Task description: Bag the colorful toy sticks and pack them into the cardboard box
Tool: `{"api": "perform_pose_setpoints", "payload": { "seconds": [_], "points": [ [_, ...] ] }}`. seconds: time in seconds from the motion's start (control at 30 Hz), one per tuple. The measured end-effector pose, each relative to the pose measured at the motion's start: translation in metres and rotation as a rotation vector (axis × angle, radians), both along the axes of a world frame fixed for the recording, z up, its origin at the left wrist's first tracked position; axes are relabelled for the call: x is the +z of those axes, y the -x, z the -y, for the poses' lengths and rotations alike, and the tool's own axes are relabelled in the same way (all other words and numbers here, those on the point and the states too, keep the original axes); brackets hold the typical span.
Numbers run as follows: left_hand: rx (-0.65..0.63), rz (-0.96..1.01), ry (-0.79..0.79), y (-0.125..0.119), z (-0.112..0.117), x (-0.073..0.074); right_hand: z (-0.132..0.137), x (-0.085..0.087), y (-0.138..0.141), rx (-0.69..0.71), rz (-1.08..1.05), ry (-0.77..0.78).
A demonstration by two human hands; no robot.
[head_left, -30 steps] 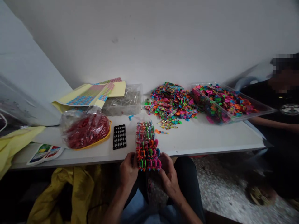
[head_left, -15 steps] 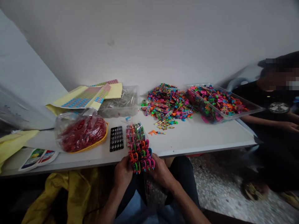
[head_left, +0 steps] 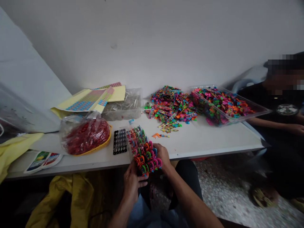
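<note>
My hands hold a block of small neon plastic toys [head_left: 143, 152] in rows inside clear plastic, tilted across the table's front edge. My left hand [head_left: 132, 185] grips its lower end from below, with fingers curling under it. My right hand [head_left: 161, 155] presses on its right side. The far end of the block overlaps a black perforated plastic rack [head_left: 120, 142] and hides part of it. A small orange-and-blue piece [head_left: 159, 135] lies on the table to the right of the block.
A bagged mass of red parts [head_left: 86, 136] sits in a yellow basket left of the rack. Behind stand sticker sheets [head_left: 85, 104], a clear box of tubes [head_left: 122, 109], a heap of colourful miniature skateboards [head_left: 171, 104] and a full clear tub [head_left: 220, 106]. A seated co-worker [head_left: 280, 107] is at the right.
The block has swung so its far end leans left over the rack. My right hand has moved up its right side, and my left hand has dropped lower beneath it.
</note>
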State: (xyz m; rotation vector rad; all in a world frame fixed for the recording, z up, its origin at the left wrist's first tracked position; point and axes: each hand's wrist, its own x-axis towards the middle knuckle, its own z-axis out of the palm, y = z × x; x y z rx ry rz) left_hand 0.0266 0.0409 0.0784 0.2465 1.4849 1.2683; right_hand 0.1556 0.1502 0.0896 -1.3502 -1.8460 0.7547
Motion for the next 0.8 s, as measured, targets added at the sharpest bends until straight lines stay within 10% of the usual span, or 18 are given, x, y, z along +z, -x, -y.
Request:
{"api": "perform_pose_setpoints", "payload": {
  "seconds": [0.33, 0.53, 0.8],
  "points": [
    [0.092, 0.034, -0.042, -0.006, -0.008, -0.015, 0.043, -0.003, -0.005, 0.027, -0.087, -0.156],
    [-0.048, -0.261, -0.110, 0.012, -0.020, -0.019, 0.020, 0.000, -0.004, -0.047, -0.030, -0.167],
    [-0.021, -0.147, -0.084, 0.005, -0.019, -0.017, 0.005, 0.020, 0.008, 0.010, -0.160, -0.451]
  ]
}}
